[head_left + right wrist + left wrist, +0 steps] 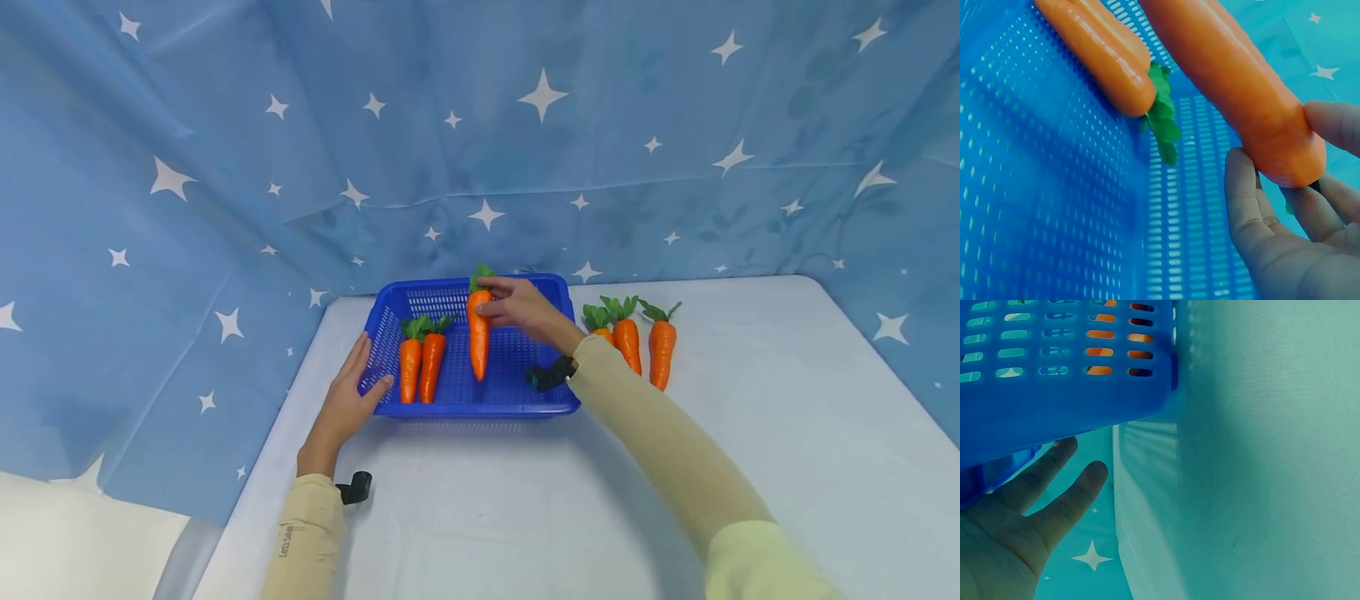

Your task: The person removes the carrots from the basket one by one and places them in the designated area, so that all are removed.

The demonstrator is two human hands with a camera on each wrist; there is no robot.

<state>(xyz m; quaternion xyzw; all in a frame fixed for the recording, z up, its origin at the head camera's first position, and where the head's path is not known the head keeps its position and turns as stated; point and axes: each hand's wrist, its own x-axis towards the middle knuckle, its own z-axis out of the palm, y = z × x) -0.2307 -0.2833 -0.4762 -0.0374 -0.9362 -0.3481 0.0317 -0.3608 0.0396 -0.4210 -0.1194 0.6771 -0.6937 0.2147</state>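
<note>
A carrot with a green leafy top hangs over the blue plastic basket, tip toward me. My right hand pinches it near the leafy end; in the right wrist view thumb and fingers grip the thick end of the carrot. Two more carrots lie side by side in the basket's left part, leaves away from me. My left hand rests at the basket's left rim with its fingers straight. From the left wrist view, that hand has its fingers spread beside the perforated wall.
Right of the basket, three carrots lie on the white tabletop, partly hidden by my right sleeve. A blue star-printed cloth hangs behind the table and along its left side.
</note>
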